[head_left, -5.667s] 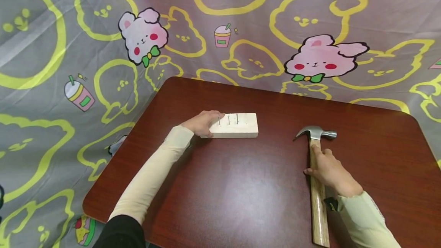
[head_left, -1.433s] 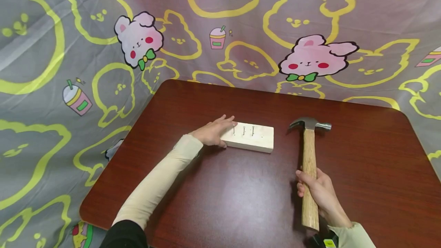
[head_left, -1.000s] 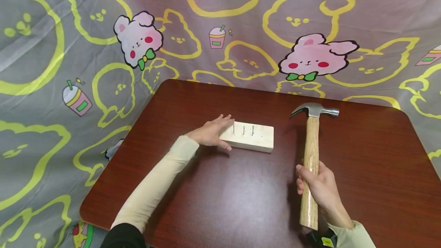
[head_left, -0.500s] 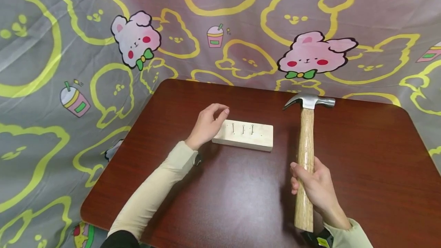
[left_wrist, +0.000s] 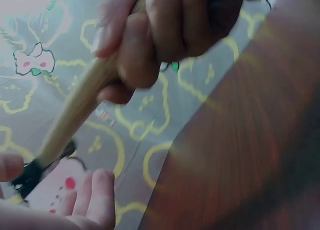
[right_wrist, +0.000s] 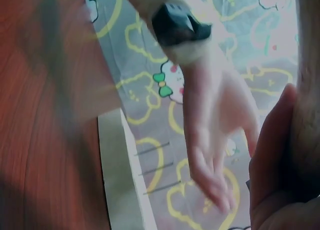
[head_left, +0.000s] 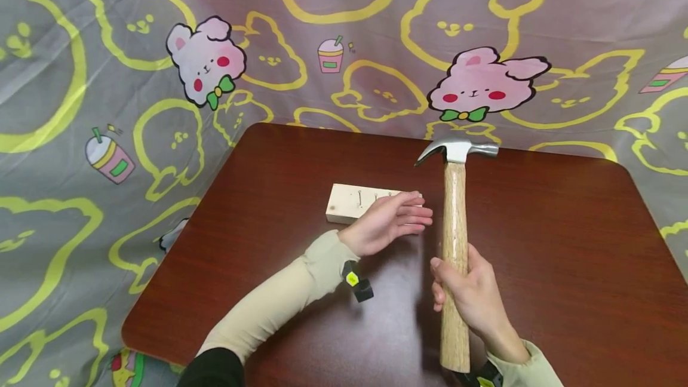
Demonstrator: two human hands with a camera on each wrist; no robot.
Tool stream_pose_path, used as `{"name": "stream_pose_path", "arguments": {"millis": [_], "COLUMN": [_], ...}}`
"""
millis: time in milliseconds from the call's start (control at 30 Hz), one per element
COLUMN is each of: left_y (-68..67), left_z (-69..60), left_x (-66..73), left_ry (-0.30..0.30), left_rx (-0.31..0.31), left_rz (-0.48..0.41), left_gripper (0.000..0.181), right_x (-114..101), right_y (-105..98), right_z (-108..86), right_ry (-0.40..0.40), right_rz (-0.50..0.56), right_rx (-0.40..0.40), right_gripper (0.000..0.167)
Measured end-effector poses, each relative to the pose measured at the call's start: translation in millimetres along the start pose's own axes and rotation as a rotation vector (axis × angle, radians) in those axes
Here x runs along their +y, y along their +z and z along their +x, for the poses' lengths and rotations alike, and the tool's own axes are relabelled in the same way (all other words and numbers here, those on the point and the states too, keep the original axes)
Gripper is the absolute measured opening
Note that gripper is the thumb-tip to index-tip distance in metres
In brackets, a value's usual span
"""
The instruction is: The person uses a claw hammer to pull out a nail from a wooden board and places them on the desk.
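Observation:
My right hand (head_left: 475,294) grips the wooden handle of a claw hammer (head_left: 454,214), holding it raised above the table with its head pointing away from me. My left hand (head_left: 387,221) hangs in the air close to the handle, fingers straight and holding nothing. Behind it lies a pale wooden block (head_left: 343,200), partly covered by that hand. Upright nails (head_left: 359,197) stick out of its top; the right wrist view shows three nails (right_wrist: 156,168) in a row. In the left wrist view, curled fingers wrap the hammer handle (left_wrist: 75,109).
The brown table (head_left: 564,243) has rounded corners. A grey cloth (head_left: 376,5) printed with yellow outlines and pink rabbits hangs behind it and on the left side. A dark device (head_left: 359,282) is strapped to my left wrist.
My left hand has let go of the block and swung right, towards the hammer. My right hand has taken up the hammer from the table and moved it left. The block earlier shifted right.

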State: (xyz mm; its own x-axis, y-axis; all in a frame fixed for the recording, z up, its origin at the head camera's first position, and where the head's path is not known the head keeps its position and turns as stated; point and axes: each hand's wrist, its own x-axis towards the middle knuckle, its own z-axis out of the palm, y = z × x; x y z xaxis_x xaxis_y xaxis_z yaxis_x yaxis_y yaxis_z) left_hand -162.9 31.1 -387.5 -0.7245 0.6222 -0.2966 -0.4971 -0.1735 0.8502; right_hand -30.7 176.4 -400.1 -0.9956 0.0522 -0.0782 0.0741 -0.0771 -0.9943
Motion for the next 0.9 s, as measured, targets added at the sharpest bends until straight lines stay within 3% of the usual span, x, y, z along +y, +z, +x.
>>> {"name": "stream_pose_path", "arguments": {"millis": [133,400,567,733,900], "left_y": [17.6,37.7,41.3,41.4,42.2], "left_z": [8.8,14.9,13.7,12.8,11.8], "left_x": [-0.8,5.5,7.0,4.9,5.0], "left_ry": [-0.006,0.024,0.037,0.064,0.054], "left_rx": [-0.023,-0.031,-0.001,-0.018,0.069], "left_rz": [-0.081,-0.222,-0.255,-0.287,-0.280], "left_gripper": [0.042,0.013,0.004,0.011,0.014], "right_x": [-2,0,2,2,4], "right_y": [9,22,25,28,30], "right_z": [-2.9,-6.3,-7.0,-8.5,-8.6], "right_ry": [-0.018,0.019,0.038,0.032,0.029], "right_rz": [-0.005,-0.011,-0.003,0.011,0.007], "right_rx": [-0.047,-0.122,-0.130,-0.147,-0.176], "right_gripper": [0.019,0.020,0.026,0.027,0.021]}}
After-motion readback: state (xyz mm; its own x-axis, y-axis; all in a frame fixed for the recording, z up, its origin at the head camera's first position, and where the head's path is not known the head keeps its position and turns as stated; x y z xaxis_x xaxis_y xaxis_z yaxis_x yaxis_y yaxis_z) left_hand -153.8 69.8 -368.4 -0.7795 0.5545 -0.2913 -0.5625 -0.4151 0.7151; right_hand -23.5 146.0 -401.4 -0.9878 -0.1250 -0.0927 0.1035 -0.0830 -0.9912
